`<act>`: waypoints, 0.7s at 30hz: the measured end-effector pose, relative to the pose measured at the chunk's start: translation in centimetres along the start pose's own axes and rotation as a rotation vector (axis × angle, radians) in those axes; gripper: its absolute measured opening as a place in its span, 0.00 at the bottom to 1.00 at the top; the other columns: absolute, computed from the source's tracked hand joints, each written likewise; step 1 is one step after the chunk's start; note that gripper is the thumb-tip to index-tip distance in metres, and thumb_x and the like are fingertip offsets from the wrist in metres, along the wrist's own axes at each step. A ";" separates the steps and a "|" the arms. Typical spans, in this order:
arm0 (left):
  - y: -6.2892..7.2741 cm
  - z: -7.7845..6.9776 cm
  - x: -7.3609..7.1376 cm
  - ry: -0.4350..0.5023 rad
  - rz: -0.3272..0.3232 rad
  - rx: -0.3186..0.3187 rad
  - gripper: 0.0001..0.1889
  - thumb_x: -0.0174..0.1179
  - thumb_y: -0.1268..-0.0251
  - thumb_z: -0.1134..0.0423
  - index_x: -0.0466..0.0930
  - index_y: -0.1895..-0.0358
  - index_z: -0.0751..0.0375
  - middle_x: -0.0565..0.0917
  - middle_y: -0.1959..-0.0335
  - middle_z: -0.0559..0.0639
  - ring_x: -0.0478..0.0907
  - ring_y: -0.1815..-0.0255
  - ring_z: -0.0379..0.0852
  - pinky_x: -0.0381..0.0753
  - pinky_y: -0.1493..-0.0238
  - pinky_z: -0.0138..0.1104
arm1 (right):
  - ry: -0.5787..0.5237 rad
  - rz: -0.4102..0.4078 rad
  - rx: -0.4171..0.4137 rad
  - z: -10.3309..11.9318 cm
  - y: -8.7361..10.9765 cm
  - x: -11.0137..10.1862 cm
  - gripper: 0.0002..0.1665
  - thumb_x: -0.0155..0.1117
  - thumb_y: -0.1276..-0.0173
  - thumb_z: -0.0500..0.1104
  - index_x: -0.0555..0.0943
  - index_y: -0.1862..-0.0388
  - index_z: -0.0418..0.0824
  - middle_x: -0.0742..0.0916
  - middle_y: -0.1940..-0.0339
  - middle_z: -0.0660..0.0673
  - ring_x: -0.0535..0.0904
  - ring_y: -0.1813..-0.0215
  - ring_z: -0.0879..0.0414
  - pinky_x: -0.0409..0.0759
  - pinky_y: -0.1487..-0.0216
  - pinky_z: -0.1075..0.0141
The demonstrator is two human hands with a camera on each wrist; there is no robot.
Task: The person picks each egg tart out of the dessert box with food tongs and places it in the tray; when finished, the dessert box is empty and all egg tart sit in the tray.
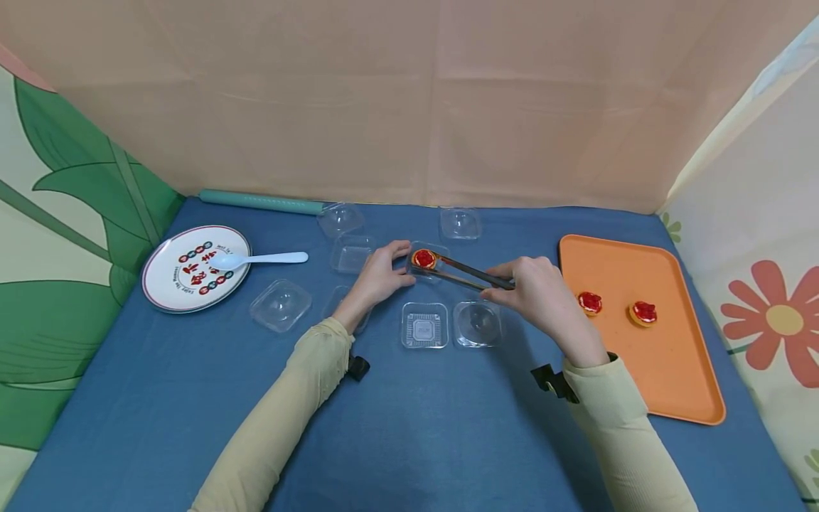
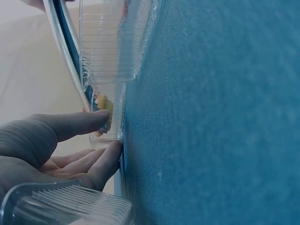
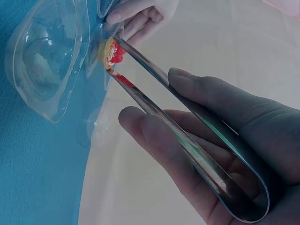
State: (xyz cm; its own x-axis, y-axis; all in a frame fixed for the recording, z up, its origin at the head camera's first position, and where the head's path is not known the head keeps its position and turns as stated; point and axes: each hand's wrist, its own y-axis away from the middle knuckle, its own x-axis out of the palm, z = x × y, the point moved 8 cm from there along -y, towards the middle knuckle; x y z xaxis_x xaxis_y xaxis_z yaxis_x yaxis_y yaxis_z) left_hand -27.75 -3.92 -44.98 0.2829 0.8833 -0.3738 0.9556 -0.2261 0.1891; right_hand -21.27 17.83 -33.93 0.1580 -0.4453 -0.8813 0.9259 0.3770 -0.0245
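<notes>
My right hand [image 1: 534, 291] holds metal tongs [image 3: 187, 136]. Their tips are on either side of a small tart [image 1: 424, 259] with a red topping, which sits within the outline of a clear plastic box [image 1: 443, 269]. My left hand [image 1: 379, 276] grips that box at its left side, thumb at the near corner and fingers at the far one. In the left wrist view the thumb [image 2: 84, 124] overlaps the box wall, the tart showing behind it. Two similar tarts, one left [image 1: 589, 304] and one right [image 1: 643, 313], lie on an orange tray [image 1: 678, 370].
Several other clear boxes and lids stand around the hands, including a ridged box [image 1: 425, 326] and a domed lid [image 1: 280, 306]. At left, a white spoon [image 1: 275, 258] rests on a printed plate [image 1: 166, 284]. A teal roll [image 1: 262, 202] lies along the back edge.
</notes>
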 end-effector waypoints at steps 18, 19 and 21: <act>0.0 0.0 0.0 0.007 0.014 -0.001 0.38 0.67 0.30 0.79 0.63 0.18 0.68 0.69 0.20 0.64 0.76 0.28 0.64 0.82 0.30 0.46 | -0.034 -0.012 0.025 -0.8 1.7 -1.1 0.22 0.82 0.33 0.40 0.90 0.45 0.29 0.92 0.54 0.31 0.69 0.85 0.57 0.64 0.84 0.67; 0.0 0.0 0.0 0.008 0.015 -0.002 0.39 0.67 0.30 0.79 0.63 0.18 0.68 0.69 0.20 0.64 0.76 0.28 0.64 0.82 0.30 0.46 | -0.038 -0.012 0.030 -0.8 1.9 -1.2 0.22 0.82 0.33 0.40 0.90 0.45 0.29 0.92 0.54 0.31 0.69 0.85 0.57 0.64 0.84 0.67; 0.0 0.0 0.1 0.009 0.018 -0.004 0.39 0.67 0.30 0.79 0.62 0.18 0.68 0.69 0.20 0.63 0.76 0.28 0.64 0.82 0.30 0.45 | -0.046 -0.007 0.041 -0.9 2.1 -1.4 0.23 0.82 0.33 0.41 0.90 0.44 0.29 0.92 0.55 0.31 0.67 0.86 0.56 0.63 0.84 0.67</act>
State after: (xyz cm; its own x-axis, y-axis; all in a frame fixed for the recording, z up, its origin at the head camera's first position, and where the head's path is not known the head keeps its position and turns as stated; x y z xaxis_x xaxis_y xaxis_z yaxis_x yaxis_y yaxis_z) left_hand -27.71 -3.85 -44.98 0.2998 0.8826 -0.3621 0.9499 -0.2409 0.1991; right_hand -19.86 19.98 -33.17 0.1662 -0.4852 -0.8585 0.9402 0.3404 -0.0104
